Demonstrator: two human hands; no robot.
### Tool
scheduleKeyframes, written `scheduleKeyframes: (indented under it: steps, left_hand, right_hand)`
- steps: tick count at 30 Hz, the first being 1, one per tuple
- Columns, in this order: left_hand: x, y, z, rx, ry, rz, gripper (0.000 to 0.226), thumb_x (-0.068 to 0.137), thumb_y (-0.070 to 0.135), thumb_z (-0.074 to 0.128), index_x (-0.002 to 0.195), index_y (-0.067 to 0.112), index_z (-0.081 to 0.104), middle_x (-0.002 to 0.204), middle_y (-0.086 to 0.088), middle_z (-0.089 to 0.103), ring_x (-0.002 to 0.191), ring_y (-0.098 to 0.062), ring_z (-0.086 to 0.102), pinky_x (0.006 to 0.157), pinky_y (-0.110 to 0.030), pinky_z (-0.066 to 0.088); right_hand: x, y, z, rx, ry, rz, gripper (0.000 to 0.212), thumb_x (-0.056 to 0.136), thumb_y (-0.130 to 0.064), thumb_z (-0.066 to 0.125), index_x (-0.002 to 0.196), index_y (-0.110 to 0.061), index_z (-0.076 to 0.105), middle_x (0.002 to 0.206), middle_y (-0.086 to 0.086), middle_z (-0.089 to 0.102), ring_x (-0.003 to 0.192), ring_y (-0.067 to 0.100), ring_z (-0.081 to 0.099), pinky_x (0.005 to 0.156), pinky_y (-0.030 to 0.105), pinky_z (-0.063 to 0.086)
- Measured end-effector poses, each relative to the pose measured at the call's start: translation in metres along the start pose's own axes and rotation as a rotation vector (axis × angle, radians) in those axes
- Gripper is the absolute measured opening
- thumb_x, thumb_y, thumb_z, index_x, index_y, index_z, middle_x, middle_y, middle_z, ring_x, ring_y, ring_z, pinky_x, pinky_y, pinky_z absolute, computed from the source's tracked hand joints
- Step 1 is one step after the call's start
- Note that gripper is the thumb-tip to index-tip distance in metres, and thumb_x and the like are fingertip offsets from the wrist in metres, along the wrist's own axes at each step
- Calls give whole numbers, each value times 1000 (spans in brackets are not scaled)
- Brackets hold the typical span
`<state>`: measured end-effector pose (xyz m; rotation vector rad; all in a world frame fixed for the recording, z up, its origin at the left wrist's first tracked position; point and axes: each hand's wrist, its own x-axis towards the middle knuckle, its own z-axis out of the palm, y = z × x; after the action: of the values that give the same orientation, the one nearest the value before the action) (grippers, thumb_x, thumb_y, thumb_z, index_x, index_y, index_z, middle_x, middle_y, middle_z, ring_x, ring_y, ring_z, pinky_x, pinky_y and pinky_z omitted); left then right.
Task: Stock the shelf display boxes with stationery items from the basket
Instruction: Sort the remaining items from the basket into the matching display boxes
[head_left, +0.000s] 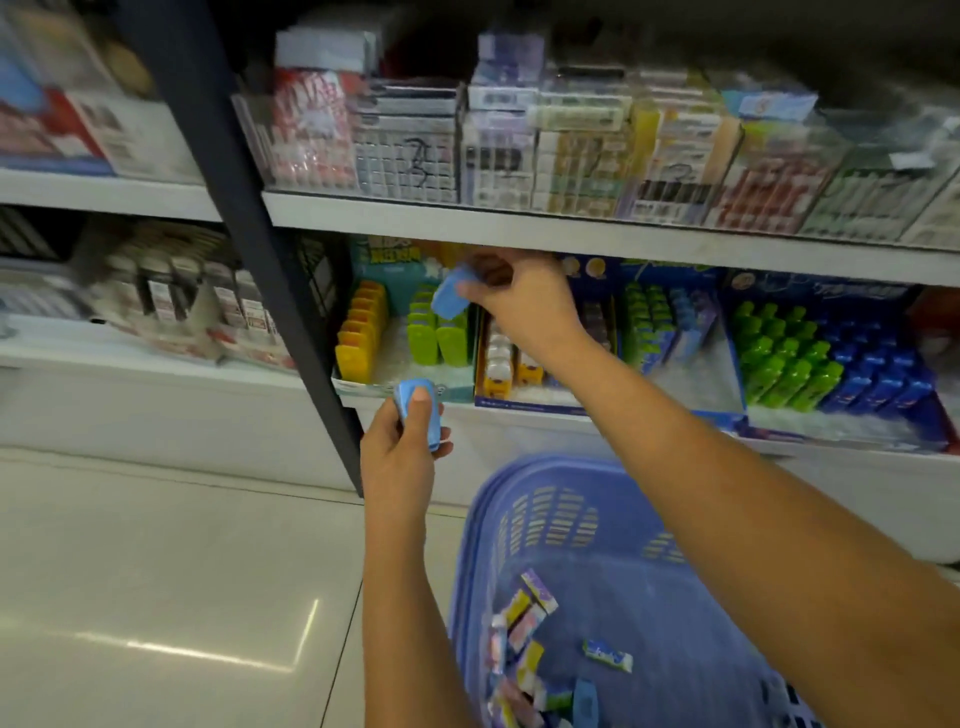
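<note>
A teal cardboard display box (410, 387) sits on the lower white shelf (571, 415), just right of the dark metal post (291, 291). Inside this box stand a row of yellow plastic items (361, 338) on its left side and a row of green plastic items (436, 335) on its right side. The right hand (511, 296) is above the box, fingers closed around a small blue plastic item (449, 296), which hangs tilted over the green row. The left hand (402, 447) is just below the front of the box, closed around a second small blue plastic item (415, 410). Below the box and to its right, a blue plastic basket (545, 499) rests on the pale tiled floor (156, 571). Small wrapped stationery items (530, 623) lie loose in the bottom of the basket.
</note>
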<state>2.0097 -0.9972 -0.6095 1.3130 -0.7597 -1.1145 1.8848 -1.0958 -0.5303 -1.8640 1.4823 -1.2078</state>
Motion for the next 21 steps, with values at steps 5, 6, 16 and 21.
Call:
scheduleKeyframes:
  steps: [5, 6, 16, 21]
  left_hand:
    - [13, -6, -17, 8, 81, -4, 15, 96, 30, 52, 98, 20, 63, 83, 1, 60, 72, -11, 61, 57, -15, 53]
    - [16, -7, -19, 14, 81, 5, 13, 96, 28, 53, 95, 21, 63, 80, 1, 60, 70, -9, 61, 57, -15, 53]
    - [26, -10, -21, -12, 66, 25, 21, 90, 20, 62, 111, 16, 63, 85, 1, 65, 65, 2, 65, 76, -28, 56]
    - [26, -8, -21, -15, 42, 18, 13, 90, 21, 62, 102, 27, 62, 82, 5, 65, 66, 2, 66, 77, -28, 56]
  right_hand:
    - [56, -2, 65, -314, -106, 49, 37, 92, -28, 56, 124, -8, 57, 129, 13, 57, 121, 26, 51, 94, 24, 37]
    - [63, -1, 72, -342, -135, 56, 36, 92, -26, 55, 124, -10, 56, 130, 13, 56, 122, 26, 50, 97, 26, 39]
    - [79, 4, 95, -621, -358, -2, 27, 85, -11, 59, 110, -2, 64, 116, 18, 61, 109, 31, 56, 91, 29, 45]
    - [83, -3, 91, -613, -382, 101, 31, 89, -11, 58, 118, -2, 62, 125, 19, 58, 117, 31, 54, 100, 32, 44]
